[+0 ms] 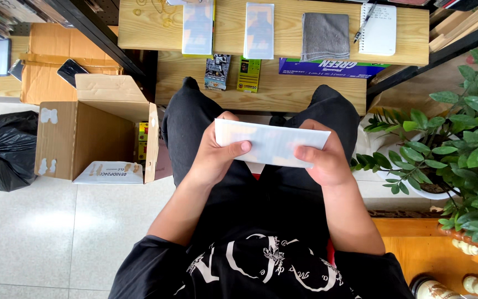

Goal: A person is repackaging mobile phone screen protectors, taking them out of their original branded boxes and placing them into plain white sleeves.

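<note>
**Two hands, one flat white packet above the lap**

Two tiers of pale wooden desk [327,94] fill the top of the view, the upper shelf carrying the small items and the lower board running just beyond the knees. To the left, on the tiled floor [56,232], an open cardboard box [92,141] lies on its side with its flaps spread — a black rubbish bag [1,149] sits just beside it. On the right a leafy green plant [466,144] in a white pot [416,182] crowds the edge of the frame.

The person sits in black trousers and a black printed shirt, forearms stretched forward over the thighs. Between the hands, raised above the lap and in front of the desk's lower board, is a flat white packet [272,144], long and slightly tilted, its right end a little lower than its left.

The left hand [217,152] grips the packet's left end, thumb laid across the front face and fingers curled behind. The right hand [322,158] clasps the right end the same way — thumb on top, fingers underneath.

On the upper shelf lie a folded grey cloth [325,36], a spiral notepad [379,29] with a pen [364,23] resting on it, and two more flat white packets [259,30], side by side but apart.
</note>
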